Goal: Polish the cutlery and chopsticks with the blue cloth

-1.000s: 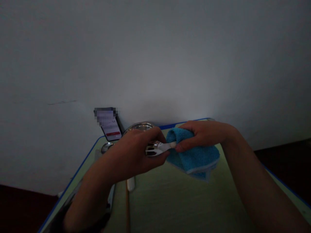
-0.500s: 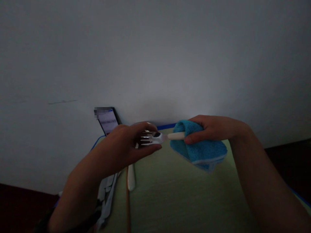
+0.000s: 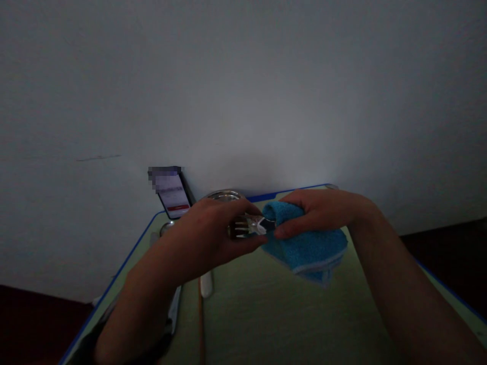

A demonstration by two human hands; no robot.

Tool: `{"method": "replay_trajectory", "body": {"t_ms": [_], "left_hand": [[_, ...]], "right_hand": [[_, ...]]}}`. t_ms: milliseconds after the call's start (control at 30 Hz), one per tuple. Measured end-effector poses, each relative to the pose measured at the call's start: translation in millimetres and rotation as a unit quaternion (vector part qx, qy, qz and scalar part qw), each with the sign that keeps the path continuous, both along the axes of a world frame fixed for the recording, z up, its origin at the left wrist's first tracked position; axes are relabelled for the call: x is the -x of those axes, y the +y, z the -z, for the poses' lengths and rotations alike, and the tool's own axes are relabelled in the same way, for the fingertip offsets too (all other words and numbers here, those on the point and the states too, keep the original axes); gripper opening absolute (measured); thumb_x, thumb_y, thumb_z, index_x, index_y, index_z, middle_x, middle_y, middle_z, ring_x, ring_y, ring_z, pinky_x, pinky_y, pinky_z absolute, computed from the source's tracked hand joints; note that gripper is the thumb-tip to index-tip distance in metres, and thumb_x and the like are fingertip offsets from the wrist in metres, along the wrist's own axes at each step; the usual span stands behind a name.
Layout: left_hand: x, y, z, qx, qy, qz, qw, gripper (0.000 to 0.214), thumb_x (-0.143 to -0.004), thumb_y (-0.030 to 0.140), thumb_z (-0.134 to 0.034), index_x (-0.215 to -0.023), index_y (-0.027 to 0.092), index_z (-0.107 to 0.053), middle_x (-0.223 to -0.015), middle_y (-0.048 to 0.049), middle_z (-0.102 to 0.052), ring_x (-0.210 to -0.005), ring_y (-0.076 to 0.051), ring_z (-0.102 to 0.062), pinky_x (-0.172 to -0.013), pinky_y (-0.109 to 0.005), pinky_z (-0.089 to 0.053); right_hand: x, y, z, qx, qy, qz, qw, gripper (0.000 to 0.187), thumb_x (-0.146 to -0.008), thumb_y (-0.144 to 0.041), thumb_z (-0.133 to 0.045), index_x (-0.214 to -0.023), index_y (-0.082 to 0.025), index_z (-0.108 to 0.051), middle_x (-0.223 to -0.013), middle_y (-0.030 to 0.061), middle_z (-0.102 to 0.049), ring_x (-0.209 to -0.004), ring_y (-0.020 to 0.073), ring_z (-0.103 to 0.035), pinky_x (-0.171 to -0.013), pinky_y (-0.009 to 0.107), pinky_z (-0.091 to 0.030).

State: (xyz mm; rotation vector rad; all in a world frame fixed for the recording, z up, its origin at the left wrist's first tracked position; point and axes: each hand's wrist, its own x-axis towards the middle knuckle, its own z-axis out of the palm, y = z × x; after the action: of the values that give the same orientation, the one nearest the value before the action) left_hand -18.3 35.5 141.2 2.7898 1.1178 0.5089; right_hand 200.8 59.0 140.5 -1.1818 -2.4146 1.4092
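Fork (image 3: 259, 225) is above tabletop (image 3: 289, 314) toward far edge, left hand (image 3: 207, 228) half-curled, gripping its tined end, right hand (image 3: 317, 210) closed on cloth (image 3: 315, 248) round the other end, phone (image 3: 174, 193) leaning at far left corner

- Dim, gray light, the wall (image 3: 266, 111) palest mid-view.
- Small glints on the fork (image 3: 256, 225) I grip.
- Dark lower sides.
- Pixel blocks over part of the phone (image 3: 174, 196).

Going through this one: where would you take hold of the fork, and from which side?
I'd take the fork by the end away from its tines, probably from the person's right: the tines point left, toward the left hand; the other end runs, hidden, into the blue cloth in the right hand.
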Motion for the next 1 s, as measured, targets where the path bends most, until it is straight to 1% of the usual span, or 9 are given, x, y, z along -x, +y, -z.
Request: {"method": "replay_trajectory", "body": {"t_ms": [67, 133, 233, 333, 433, 533, 733, 867, 1000], "left_hand": [[-1.6, 0.2, 0.1, -0.007, 0.002, 0.0, 1.0, 0.028, -0.075, 0.037, -0.06, -0.097, 0.019, -0.06, -0.083, -0.0033, -0.068, -0.073, -0.016, -0.063, -0.056, -0.022, -0.043], [-2.1, 0.8, 0.7, -0.006, -0.003, 0.002, 1.0, 0.028, -0.076, 0.037, -0.06, -0.098, 0.019, -0.059, -0.082, -0.003, -0.067, -0.072, -0.016, -0.063, -0.055, -0.021, -0.043], [1.5, 1.9, 1.2, 0.002, -0.021, 0.015, 1.0, 0.031, -0.077, 0.036, -0.06, -0.104, 0.021, -0.058, -0.075, 0.0006, -0.066, -0.063, -0.012, -0.061, -0.054, -0.02, -0.043], [10.7, 3.2, -0.3, 0.022, -0.029, 0.003, 0.999, 0.032, -0.078, 0.033, -0.059, -0.109, 0.025, -0.056, -0.066, 0.0051, -0.063, -0.054, -0.008, -0.058, -0.051, -0.018, -0.043], [20.2, 4.0, -3.3, 0.029, -0.051, -0.012, 0.998, 0.028, -0.078, 0.032, -0.06, -0.105, 0.025, -0.058, -0.071, 0.0054, -0.067, -0.06, -0.009, -0.061, -0.055, -0.017, -0.045], [23.3, 3.5, -5.8, 0.027, -0.074, -0.01, 0.997, 0.025, -0.077, 0.031, -0.062, -0.101, 0.023, -0.062, -0.074, 0.0044, -0.069, -0.063, -0.009, -0.064, -0.058, -0.017, -0.047], [15.6, 2.1, -8.4, -0.002, -0.079, 0.004, 0.997, 0.024, -0.074, 0.03, -0.065, -0.096, 0.021, -0.066, -0.072, 0.0038, -0.07, -0.058, -0.008, -0.063, -0.055, -0.014, -0.045], [13.5, 1.3, -10.1, -0.004, -0.083, 0.024, 0.996, 0.021, -0.073, 0.029, -0.067, -0.092, 0.02, -0.067, -0.075, 0.0037, -0.07, -0.06, -0.007, -0.062, -0.055, -0.012, -0.044], [11.2, 0.1, -10.4, -0.007, -0.085, 0.041, 0.995, 0.019, -0.073, 0.029, -0.068, -0.089, 0.02, -0.067, -0.07, 0.0052, -0.068, -0.056, -0.005, -0.06, -0.053, -0.011, -0.043]], "right_hand": [[0.7, 0.4, 0.3, -0.002, 0.002, -0.006, 1.0, 0.046, -0.069, -0.052, -0.06, -0.098, -0.017, -0.06, -0.088, 0.0031, -0.066, -0.072, 0.0142, -0.061, -0.057, 0.021, -0.047], [-0.2, 0.8, 0.6, -0.009, 0.003, -0.006, 1.0, 0.045, -0.069, -0.052, -0.059, -0.098, -0.017, -0.06, -0.089, 0.0032, -0.066, -0.073, 0.0143, -0.061, -0.058, 0.021, -0.047], [-4.3, 1.2, 2.0, -0.017, 0.005, 0.005, 1.0, 0.046, -0.07, -0.052, -0.059, -0.1, -0.017, -0.059, -0.09, 0.0033, -0.066, -0.074, 0.0144, -0.061, -0.059, 0.021, -0.048], [-8.9, 1.6, 3.7, -0.003, 0.008, 0.021, 1.0, 0.048, -0.071, -0.052, -0.058, -0.104, -0.017, -0.058, -0.09, 0.0038, -0.066, -0.071, 0.0138, -0.061, -0.059, 0.022, -0.048], [-10.6, 1.8, 4.2, 0.006, 0.009, 0.031, 0.999, 0.048, -0.072, -0.052, -0.057, -0.106, -0.017, -0.057, -0.09, 0.0041, -0.066, -0.068, 0.0129, -0.061, -0.057, 0.022, -0.048], [-9.8, 1.8, 3.8, -0.007, 0.006, 0.027, 1.0, 0.048, -0.071, -0.052, -0.058, -0.104, -0.017, -0.058, -0.09, 0.0038, -0.066, -0.071, 0.0139, -0.062, -0.057, 0.021, -0.048], [-7.3, 1.3, 3.7, -0.026, -0.013, 0.027, 0.999, 0.05, -0.071, -0.054, -0.057, -0.104, -0.017, -0.058, -0.089, 0.0041, -0.066, -0.072, 0.0149, -0.062, -0.057, 0.022, -0.048], [-5.1, 0.5, 1.1, -0.044, -0.024, 0.021, 0.999, 0.049, -0.07, -0.055, -0.056, -0.101, -0.017, -0.06, -0.089, 0.0039, -0.066, -0.073, 0.0151, -0.061, -0.057, 0.022, -0.048], [-3.0, 0.5, 0.0, -0.058, -0.028, 0.012, 0.998, 0.047, -0.071, -0.055, -0.056, -0.098, -0.018, -0.061, -0.088, 0.0028, -0.066, -0.074, 0.0147, -0.061, -0.058, 0.021, -0.046]]}}
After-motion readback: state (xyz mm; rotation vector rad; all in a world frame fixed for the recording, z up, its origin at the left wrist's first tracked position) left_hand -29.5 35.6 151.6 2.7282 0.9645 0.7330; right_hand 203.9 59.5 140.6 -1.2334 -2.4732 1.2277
